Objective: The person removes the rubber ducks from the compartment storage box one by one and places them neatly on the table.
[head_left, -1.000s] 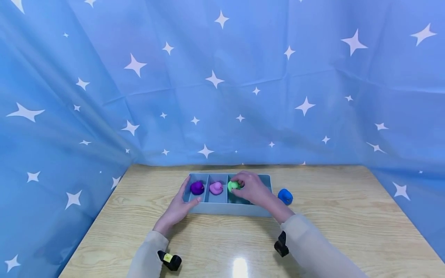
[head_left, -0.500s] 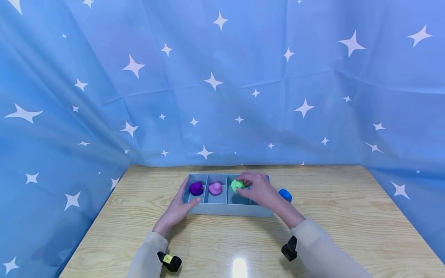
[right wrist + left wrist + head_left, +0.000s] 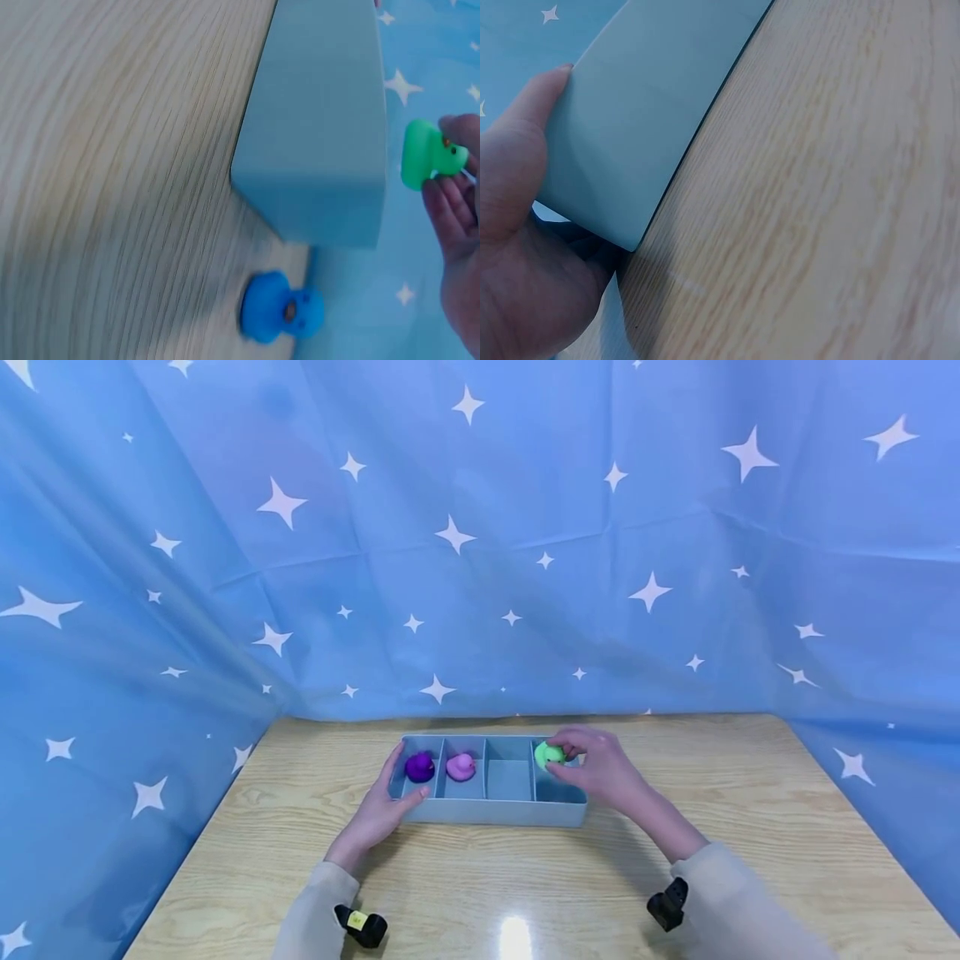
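A grey-blue box (image 3: pixel 495 812) with a row of compartments stands on the table. My left hand (image 3: pixel 378 810) holds its left end, thumb at the front rim and fingers along the side; the left wrist view shows the thumb (image 3: pixel 536 105) against the wall. A purple rubber duck (image 3: pixel 420 767) sits in the leftmost compartment, a pink rubber duck (image 3: pixel 461 767) in the one beside it. My right hand (image 3: pixel 600 767) pinches a green rubber duck (image 3: pixel 421 154) between thumb and fingers, raised above the rightmost compartment.
A blue rubber duck (image 3: pixel 266 307) lies on the wooden table (image 3: pixel 450 877) just off the box's right end; my right arm hides it in the head view. A blue star-patterned curtain (image 3: pixel 390 577) hangs behind the table and along its sides.
My right hand has lifted the green duck out of the third compartment and carried it right, over the rightmost one. The left hand keeps its place on the box.
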Demonstrator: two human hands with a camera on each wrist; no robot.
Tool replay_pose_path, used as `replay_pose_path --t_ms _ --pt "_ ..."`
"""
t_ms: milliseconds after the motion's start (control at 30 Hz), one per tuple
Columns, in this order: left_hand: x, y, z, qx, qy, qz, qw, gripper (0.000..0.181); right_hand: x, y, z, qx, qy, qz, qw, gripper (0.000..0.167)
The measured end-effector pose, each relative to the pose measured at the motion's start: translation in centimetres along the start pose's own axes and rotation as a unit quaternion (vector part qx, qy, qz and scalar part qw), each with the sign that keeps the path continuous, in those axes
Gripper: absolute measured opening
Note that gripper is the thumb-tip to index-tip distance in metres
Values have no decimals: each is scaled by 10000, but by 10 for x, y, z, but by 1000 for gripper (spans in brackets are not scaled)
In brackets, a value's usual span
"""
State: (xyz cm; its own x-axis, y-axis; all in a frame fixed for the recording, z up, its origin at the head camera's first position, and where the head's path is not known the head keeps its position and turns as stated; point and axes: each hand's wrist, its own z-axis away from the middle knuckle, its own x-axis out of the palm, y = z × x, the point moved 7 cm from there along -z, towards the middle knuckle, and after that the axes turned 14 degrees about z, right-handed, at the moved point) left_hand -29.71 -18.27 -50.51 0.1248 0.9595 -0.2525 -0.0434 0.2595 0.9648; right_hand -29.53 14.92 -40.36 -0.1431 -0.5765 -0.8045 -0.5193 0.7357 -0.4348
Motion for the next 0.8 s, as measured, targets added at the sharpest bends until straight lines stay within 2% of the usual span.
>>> replay_pose_path --t_ms 400,600,800 --pt "-2 2 4 50 -54 14 10000 93 -38 44 31 321 614 527 9962 27" --pt "-3 1 2 72 -34 13 10000 91 -49 57 44 474 695 702 9940 27" --pt "-1 0 1 18 -87 34 10000 92 -55 63 58 409 873 864 9916 28"
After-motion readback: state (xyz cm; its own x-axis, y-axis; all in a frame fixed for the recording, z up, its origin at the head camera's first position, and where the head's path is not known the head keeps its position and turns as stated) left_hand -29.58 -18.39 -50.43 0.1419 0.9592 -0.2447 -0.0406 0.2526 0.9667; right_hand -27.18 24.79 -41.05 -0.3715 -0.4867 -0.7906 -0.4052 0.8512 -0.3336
